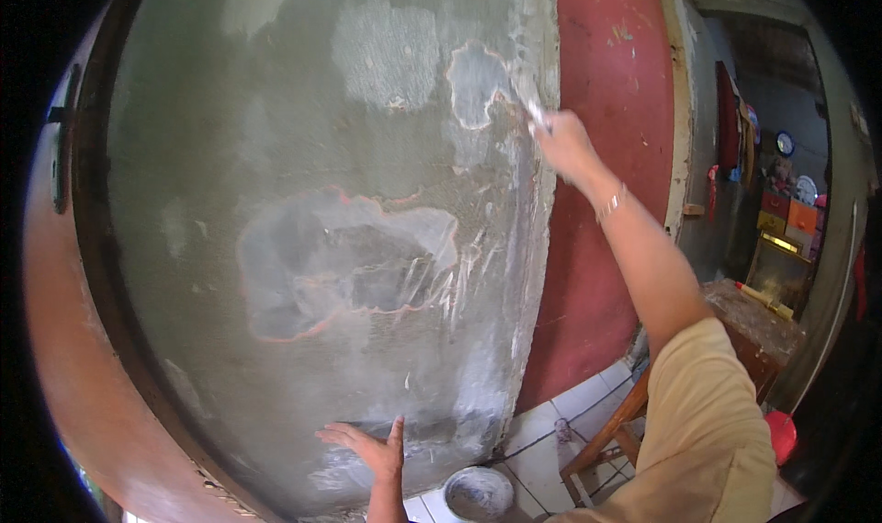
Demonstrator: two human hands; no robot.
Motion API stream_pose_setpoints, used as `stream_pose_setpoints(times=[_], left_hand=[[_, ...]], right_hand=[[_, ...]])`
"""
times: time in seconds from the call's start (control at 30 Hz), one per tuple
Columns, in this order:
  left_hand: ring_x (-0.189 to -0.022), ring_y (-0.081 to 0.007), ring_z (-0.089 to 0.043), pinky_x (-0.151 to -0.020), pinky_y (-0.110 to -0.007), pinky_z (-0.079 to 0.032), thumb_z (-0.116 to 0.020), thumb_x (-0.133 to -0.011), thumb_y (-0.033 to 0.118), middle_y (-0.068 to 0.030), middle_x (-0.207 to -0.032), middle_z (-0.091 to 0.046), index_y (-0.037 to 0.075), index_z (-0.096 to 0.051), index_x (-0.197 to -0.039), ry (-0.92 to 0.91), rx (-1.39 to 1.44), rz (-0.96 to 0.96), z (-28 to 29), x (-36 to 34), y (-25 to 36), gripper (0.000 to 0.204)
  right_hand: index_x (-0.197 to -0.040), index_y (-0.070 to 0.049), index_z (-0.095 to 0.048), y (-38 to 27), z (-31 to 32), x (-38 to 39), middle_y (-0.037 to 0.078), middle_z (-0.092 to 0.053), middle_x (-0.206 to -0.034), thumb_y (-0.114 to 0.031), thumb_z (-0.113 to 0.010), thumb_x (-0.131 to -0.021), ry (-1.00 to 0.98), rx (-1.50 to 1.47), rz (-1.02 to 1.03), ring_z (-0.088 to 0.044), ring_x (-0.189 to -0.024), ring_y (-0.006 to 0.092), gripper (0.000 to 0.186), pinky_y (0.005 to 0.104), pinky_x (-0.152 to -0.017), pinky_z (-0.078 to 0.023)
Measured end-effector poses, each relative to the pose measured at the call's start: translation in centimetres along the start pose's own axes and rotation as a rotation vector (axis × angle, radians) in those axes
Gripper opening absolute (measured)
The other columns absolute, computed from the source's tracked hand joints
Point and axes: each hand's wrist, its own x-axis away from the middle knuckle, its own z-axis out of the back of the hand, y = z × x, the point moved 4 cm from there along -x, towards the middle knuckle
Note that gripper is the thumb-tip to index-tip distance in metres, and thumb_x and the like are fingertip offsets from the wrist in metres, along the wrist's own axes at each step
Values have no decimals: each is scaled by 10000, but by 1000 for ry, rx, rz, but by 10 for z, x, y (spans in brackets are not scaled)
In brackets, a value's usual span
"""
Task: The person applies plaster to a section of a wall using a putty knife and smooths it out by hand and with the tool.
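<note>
My right hand (567,144) is raised and closed on a pale scraper (530,100), blurred by motion. The tool's end is at the wall (202,284), beside a light grey bare patch (477,84) with a ragged edge. Low down, my left hand (371,448) has its fingers spread and thumb up, holding nothing. It is in front of the wall's lower part; whether it touches cannot be told. Between the two hands' heights, a larger grey patch (303,233) has a reddish peeled rim and white scrape marks on its right.
A grey bucket (479,494) stands on white floor tiles at the wall's foot. The wall's edge borders a red panel (606,183). To my right are a wooden chair (611,431), a worn wooden table (758,316) and a doorway. A dark frame (106,247) bounds the left.
</note>
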Motion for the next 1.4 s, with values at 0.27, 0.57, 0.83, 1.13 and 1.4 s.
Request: stream_pose_setpoints(times=[0.27, 0.57, 0.83, 1.13, 1.4], left_hand=[[-1364, -483, 207, -1115, -546, 53, -826, -638, 479, -368, -1459, 186, -50, 67, -1451, -135, -101, 53, -4, 1, -18, 1318], [-1388, -483, 106, -1148, -489, -33, -749, -730, 488, -390, -1462, 103, -130, -13, -1424, -191, -183, 1, 3, 2, 1, 1186], [-1077, -412, -577, -929, -414, -436, -721, -771, 310, -315, -1128, -596, -130, -571, -1099, -601, -37, 436, -38, 82, -10, 570], [-615, -158, -652, -510, -282, -500, -663, -829, 204, -117, -728, -686, -49, -667, -815, -826, 25, 568, -61, 98, -24, 254], [-646, -240, -681, -699, -342, -532, -613, -801, 315, -81, -614, -677, 29, -710, -666, -1017, -166, 448, -58, 107, -32, 331]], right_hand=[[-1293, -94, -548, -14, 55, -88, -6, -563, -693, -212, -561, -901, 77, -372, -162, -456, -469, 74, 410, 241, -395, -382], [-1309, -59, -403, 20, 7, 257, 86, -609, -799, 46, -507, -840, -795, -673, -484, -520, -531, 87, 492, 224, -446, -411], [-1186, 50, -538, 38, -34, 469, 7, -590, -838, 70, -585, -791, -863, -599, -803, -491, -636, 50, 399, 211, -544, -401], [-1095, 7, -533, 42, -96, 611, 205, -578, -915, -84, -595, -809, -726, 118, -393, -619, -738, 383, 306, 453, -644, -508], [-1158, -6, -538, 33, -124, 682, 159, -591, -935, -94, -494, -839, -1027, 209, -120, -636, -735, 308, 334, 399, -653, -535]])
